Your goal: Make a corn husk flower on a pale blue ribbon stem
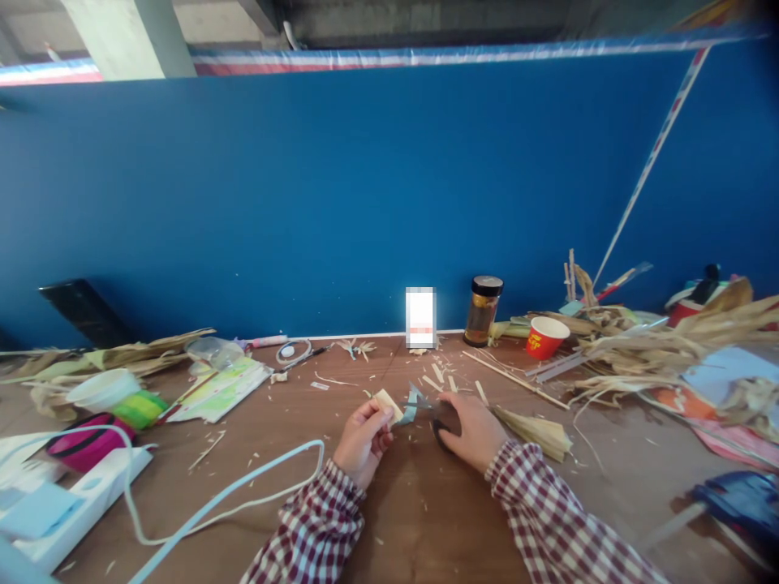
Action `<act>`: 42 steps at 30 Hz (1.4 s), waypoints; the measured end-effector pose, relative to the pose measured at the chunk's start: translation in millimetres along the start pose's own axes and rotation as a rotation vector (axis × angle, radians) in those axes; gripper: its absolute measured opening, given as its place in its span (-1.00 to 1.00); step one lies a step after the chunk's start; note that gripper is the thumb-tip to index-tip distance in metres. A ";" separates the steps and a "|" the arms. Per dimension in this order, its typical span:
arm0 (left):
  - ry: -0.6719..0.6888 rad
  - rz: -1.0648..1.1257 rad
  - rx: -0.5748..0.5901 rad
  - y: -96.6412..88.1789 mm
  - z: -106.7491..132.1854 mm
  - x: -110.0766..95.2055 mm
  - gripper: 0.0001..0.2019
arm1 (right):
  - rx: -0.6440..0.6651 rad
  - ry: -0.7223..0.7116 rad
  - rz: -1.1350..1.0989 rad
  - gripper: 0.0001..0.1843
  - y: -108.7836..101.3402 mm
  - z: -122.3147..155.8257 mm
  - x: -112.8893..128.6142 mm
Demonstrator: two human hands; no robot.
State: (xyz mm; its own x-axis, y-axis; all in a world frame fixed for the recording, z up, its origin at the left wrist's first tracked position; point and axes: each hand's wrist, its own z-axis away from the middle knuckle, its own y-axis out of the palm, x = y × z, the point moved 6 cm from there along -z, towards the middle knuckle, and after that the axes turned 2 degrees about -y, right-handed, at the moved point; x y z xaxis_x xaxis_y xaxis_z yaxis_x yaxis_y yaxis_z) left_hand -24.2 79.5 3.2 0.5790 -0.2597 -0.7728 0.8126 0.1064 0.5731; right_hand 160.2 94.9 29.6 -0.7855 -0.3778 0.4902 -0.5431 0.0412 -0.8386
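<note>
Pinched between the thumb and fingers of my left hand (367, 434) is a small pale husk piece (388, 403), flat and straight-edged. My right hand (471, 430) grips a pair of scissors (446, 418) by the dark handles, with the blades pointing left toward that piece. A grey-blue strip (410, 407) stands between the two hands, beside the blades; whether it is attached to the pale piece, I cannot tell. Just beyond my right hand lies a folded dry corn husk (539, 432). Small pale scraps (435, 377) are scattered on the brown table (419, 511) ahead of my hands.
A jar with a black lid (483, 312) and a red paper cup (546, 337) stand at the back. Dry husks (675, 332) pile up at right, near a blue glue gun (739, 507). At left are a white cable (243, 478), a power strip (97, 507) and a pink pouch (91, 444).
</note>
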 end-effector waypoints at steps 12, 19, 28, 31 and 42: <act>0.000 -0.055 -0.003 5.2 3.4 -0.9 -0.74 | 0.206 -0.039 0.166 -0.45 -1.0 4.9 8.6; 0.008 -0.074 -0.002 6.8 4.1 1.1 -0.73 | 0.185 -0.019 -0.028 -0.47 0.0 5.4 6.6; 0.124 -0.307 0.117 18.6 6.3 6.9 -0.76 | -0.090 -0.095 -0.468 -0.73 11.0 9.0 48.5; 0.153 -0.408 0.120 19.8 7.4 6.6 -0.76 | -0.033 -0.056 -0.565 -0.79 14.9 8.3 44.9; 0.128 -0.419 0.028 13.5 5.4 5.5 -0.73 | 0.074 0.099 -0.962 -0.75 21.4 1.6 31.8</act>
State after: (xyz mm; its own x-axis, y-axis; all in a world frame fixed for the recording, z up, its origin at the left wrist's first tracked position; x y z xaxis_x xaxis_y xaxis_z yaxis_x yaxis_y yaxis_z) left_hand -10.4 74.2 8.2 0.2048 -0.1542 -0.9666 0.9779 -0.0091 0.2086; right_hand 124.1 82.3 26.9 -0.0389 -0.1396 0.9894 -0.9492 -0.3043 -0.0802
